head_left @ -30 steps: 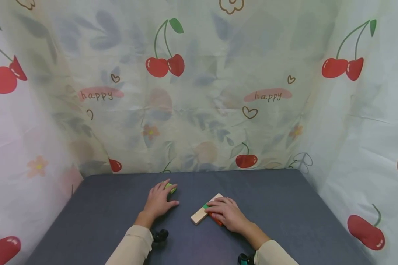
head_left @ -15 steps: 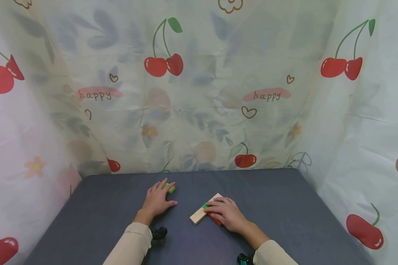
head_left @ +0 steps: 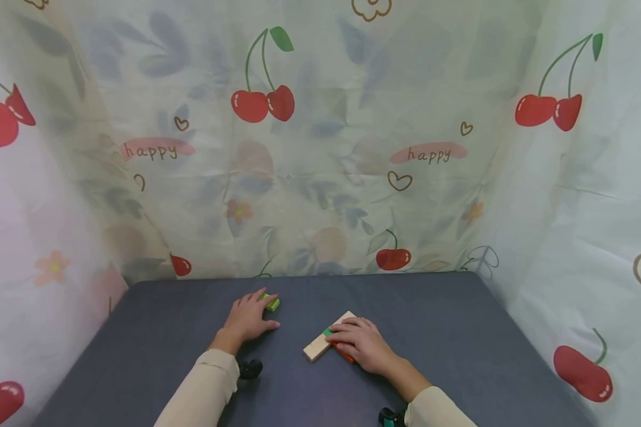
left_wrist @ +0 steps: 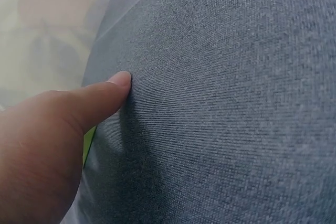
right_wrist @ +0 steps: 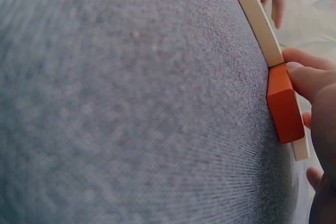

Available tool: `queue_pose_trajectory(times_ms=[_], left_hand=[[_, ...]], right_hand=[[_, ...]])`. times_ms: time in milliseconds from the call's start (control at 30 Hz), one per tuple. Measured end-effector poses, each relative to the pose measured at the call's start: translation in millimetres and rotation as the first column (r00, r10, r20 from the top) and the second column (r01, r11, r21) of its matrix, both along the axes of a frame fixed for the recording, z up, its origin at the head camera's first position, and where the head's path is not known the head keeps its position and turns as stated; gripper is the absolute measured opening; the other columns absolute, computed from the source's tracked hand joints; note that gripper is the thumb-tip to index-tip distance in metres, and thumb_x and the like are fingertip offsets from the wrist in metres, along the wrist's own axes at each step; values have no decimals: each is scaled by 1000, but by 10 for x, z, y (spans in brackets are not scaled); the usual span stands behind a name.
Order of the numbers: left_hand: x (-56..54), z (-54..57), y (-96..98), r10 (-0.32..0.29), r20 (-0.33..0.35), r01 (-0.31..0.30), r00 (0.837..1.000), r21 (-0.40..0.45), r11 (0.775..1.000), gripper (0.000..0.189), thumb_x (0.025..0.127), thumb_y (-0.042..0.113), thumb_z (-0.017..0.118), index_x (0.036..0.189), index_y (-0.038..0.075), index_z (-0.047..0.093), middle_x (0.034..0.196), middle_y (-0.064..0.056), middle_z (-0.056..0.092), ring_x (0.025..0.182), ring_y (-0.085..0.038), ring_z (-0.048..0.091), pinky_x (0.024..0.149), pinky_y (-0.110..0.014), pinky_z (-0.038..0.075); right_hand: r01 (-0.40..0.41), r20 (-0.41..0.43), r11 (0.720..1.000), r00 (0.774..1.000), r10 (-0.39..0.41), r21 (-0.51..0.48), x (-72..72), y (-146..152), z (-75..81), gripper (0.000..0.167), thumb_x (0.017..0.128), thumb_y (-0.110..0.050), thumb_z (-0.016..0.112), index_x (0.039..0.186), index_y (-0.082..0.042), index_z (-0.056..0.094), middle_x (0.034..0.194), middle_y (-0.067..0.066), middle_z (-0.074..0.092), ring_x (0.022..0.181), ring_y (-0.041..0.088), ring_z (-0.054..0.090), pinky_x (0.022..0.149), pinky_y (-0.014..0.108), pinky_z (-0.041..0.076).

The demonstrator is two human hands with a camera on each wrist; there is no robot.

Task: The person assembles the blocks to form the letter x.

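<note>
A lime-green block (head_left: pixel 272 303) lies toward the table's far side. My left hand (head_left: pixel 247 317) is spread beside it, fingertips overlapping its far left part in the head view; in the left wrist view only a sliver of green block (left_wrist: pixel 88 144) shows behind the thumb. My right hand (head_left: pixel 367 346) holds a group of joined blocks: light wooden blocks (head_left: pixel 316 348) in a slanted row, a green piece (head_left: pixel 327 332) between them, and an orange block (right_wrist: pixel 286 113) against the side. In the right wrist view the thumb rests on the orange block's edge, fingers over the wood.
The dark grey tabletop (head_left: pixel 432 332) spreads around both hands. Behind and at the sides hang curtains (head_left: pixel 320 178) printed with cherries and flowers. Black wrist devices (head_left: pixel 251 369) sit at the cuffs of both sleeves.
My left hand has drawn slightly left, and more of the lime-green block shows. The right hand and its blocks keep their place; the head view has shifted a little.
</note>
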State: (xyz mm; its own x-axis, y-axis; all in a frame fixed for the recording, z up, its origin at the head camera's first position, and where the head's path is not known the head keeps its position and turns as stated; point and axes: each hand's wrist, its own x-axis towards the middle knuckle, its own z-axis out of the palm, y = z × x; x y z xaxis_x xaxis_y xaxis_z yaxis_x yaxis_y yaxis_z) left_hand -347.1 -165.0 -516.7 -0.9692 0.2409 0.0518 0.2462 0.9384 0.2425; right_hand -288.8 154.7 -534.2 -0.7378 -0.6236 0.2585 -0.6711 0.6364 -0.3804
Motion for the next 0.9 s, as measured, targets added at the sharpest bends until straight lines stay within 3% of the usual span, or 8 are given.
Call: queue_pose_trajectory(times_ms=[233, 900], left_hand=[[-10, -1, -1, 3, 15, -4, 1000, 9, 1000, 69, 83, 46, 74, 144, 23, 50, 152, -13, 36, 133, -41, 36, 103, -60, 28], [56, 45, -25, -14, -91, 16, 996, 19, 1000, 44, 83, 39, 77, 123, 24, 66, 129, -10, 54, 117, -35, 49, 91, -56, 39]], right_hand=[[7, 13, 1000, 1000, -7, 13, -5, -4, 3, 30, 98, -24, 59, 126, -28, 68, 136, -8, 56, 130, 23, 41, 105, 58, 25], [7, 27, 1000, 1000, -7, 5, 5, -3, 29, 30, 98, -23, 59, 127, -27, 68, 135, -6, 57, 130, 25, 42, 105, 59, 24]])
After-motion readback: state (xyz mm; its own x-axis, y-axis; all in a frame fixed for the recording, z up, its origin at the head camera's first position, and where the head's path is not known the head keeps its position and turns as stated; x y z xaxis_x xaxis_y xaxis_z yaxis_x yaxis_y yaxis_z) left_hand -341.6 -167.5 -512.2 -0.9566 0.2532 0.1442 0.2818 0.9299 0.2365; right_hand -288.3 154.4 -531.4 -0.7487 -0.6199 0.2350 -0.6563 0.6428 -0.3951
